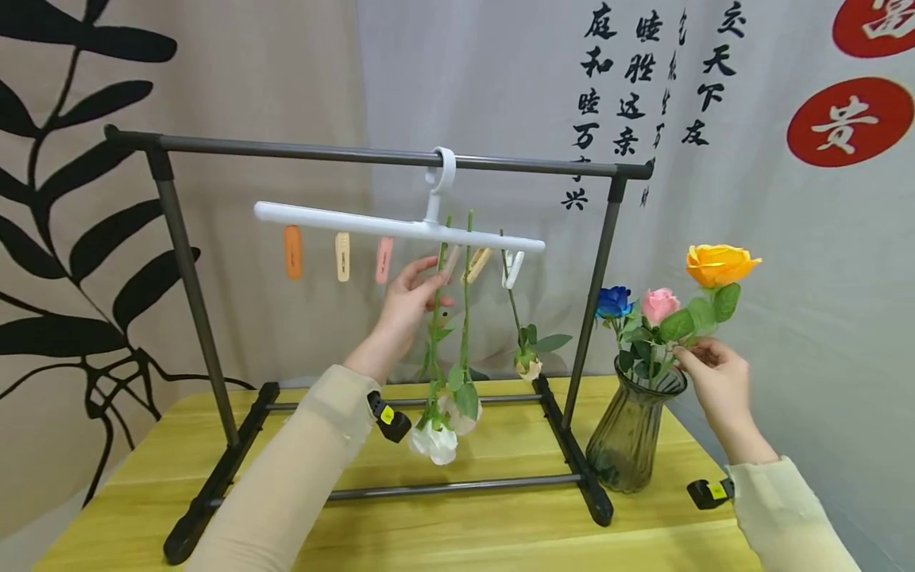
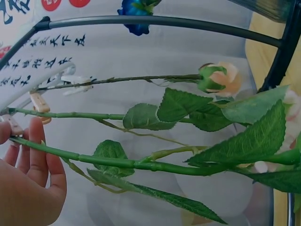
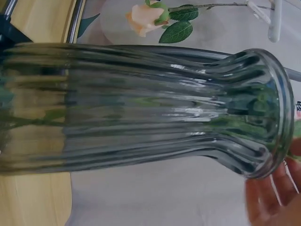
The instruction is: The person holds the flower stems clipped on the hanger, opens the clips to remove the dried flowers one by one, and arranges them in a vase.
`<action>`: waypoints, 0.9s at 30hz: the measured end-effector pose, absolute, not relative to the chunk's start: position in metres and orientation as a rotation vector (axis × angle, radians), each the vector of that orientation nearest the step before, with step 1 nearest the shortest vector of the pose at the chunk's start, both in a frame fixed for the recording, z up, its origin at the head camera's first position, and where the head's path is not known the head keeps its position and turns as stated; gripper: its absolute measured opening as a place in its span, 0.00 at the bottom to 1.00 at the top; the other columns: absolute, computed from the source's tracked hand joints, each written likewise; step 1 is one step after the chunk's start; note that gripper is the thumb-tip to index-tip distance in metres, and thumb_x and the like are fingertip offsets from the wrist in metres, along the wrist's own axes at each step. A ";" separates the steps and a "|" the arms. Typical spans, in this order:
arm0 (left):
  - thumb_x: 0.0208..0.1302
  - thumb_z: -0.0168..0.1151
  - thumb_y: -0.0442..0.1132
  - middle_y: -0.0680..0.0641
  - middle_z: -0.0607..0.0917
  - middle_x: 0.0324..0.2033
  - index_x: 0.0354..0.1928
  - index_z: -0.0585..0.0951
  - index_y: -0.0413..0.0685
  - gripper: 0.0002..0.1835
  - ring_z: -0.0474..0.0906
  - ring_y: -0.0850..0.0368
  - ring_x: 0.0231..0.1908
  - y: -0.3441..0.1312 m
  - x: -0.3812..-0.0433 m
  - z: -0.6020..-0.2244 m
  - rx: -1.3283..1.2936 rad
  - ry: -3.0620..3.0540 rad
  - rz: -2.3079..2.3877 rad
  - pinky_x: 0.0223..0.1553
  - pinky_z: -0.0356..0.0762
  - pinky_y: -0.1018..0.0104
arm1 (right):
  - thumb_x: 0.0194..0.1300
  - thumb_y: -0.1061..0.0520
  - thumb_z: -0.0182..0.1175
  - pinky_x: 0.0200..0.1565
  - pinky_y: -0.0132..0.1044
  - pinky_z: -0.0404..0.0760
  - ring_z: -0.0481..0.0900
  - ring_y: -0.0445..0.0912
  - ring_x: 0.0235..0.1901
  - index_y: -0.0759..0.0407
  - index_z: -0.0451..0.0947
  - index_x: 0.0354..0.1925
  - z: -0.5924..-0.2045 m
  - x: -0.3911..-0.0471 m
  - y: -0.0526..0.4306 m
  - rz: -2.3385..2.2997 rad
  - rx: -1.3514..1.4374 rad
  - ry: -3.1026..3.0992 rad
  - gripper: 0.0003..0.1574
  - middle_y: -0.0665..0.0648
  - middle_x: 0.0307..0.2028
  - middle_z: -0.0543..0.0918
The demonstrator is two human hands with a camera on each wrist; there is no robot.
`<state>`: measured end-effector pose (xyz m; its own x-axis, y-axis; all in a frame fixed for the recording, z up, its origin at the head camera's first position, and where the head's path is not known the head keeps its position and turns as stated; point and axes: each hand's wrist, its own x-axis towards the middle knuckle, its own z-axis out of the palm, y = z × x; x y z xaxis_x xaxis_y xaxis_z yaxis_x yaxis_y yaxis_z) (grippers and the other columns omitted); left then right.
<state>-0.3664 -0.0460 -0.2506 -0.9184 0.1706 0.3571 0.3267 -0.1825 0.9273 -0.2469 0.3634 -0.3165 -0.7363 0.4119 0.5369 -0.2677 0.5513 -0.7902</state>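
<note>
My left hand [image 1: 409,306] is raised under the white hanger [image 1: 336,218] and pinches a pale pink clothespin [image 2: 15,129]. At that clothespin is the green stem [image 2: 108,161] of a white rose [image 1: 434,443] hanging head down. Beside it hang a pale pink rose [image 1: 463,415] near a beige clothespin [image 1: 475,266] and a peach rose [image 1: 527,366] near a white clothespin [image 1: 512,270]. At the rim of the ribbed glass vase [image 1: 629,445], my right hand [image 1: 720,380] pinches the stem of a yellow-orange rose [image 1: 720,264]; its fingertips are partly hidden in the right wrist view.
Orange [image 1: 293,253], cream [image 1: 343,257] and pink clothespins [image 1: 384,260] hang on the hanger's left half. A dark metal rack [image 1: 286,148] carries the hanger over the wooden table [image 1: 400,524]. Blue [image 1: 613,302] and pink roses [image 1: 659,306] stand in the vase, right of the rack.
</note>
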 end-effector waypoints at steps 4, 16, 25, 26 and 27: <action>0.70 0.58 0.41 0.39 0.81 0.52 0.66 0.70 0.49 0.24 0.80 0.61 0.25 -0.048 -0.365 -0.251 -0.601 -1.919 -2.251 0.42 0.70 0.61 | 0.68 0.47 0.59 0.29 0.28 0.71 0.73 0.34 0.30 0.67 0.82 0.43 -0.319 -0.246 0.365 0.983 -0.171 -2.201 0.23 0.41 0.31 0.79; 0.71 0.58 0.41 0.38 0.81 0.52 0.65 0.71 0.48 0.22 0.80 0.62 0.23 -0.047 -0.361 -0.253 -0.629 -1.891 -2.263 0.39 0.72 0.61 | 0.70 0.44 0.56 0.30 0.30 0.72 0.72 0.32 0.31 0.70 0.80 0.48 -0.333 -0.240 0.373 0.995 -0.230 -2.303 0.28 0.51 0.36 0.81; 0.71 0.58 0.41 0.39 0.82 0.52 0.65 0.71 0.48 0.22 0.79 0.62 0.23 -0.049 -0.360 -0.253 -0.614 -1.898 -2.253 0.39 0.72 0.61 | 0.70 0.44 0.56 0.29 0.28 0.73 0.72 0.33 0.30 0.70 0.77 0.48 -0.333 -0.241 0.373 1.048 -0.255 -2.284 0.28 0.49 0.35 0.80; 0.71 0.58 0.41 0.39 0.82 0.52 0.65 0.71 0.49 0.22 0.79 0.62 0.23 -0.049 -0.360 -0.253 -0.612 -1.902 -2.253 0.39 0.72 0.61 | 0.70 0.44 0.56 0.30 0.27 0.74 0.72 0.32 0.31 0.70 0.77 0.49 -0.333 -0.241 0.372 1.057 -0.256 -2.282 0.28 0.49 0.35 0.79; 0.71 0.58 0.41 0.39 0.82 0.52 0.65 0.71 0.49 0.22 0.79 0.62 0.23 -0.049 -0.359 -0.253 -0.609 -1.902 -2.256 0.39 0.72 0.61 | 0.70 0.44 0.56 0.30 0.26 0.74 0.72 0.32 0.31 0.69 0.76 0.49 -0.334 -0.241 0.372 1.072 -0.257 -2.277 0.28 0.47 0.35 0.79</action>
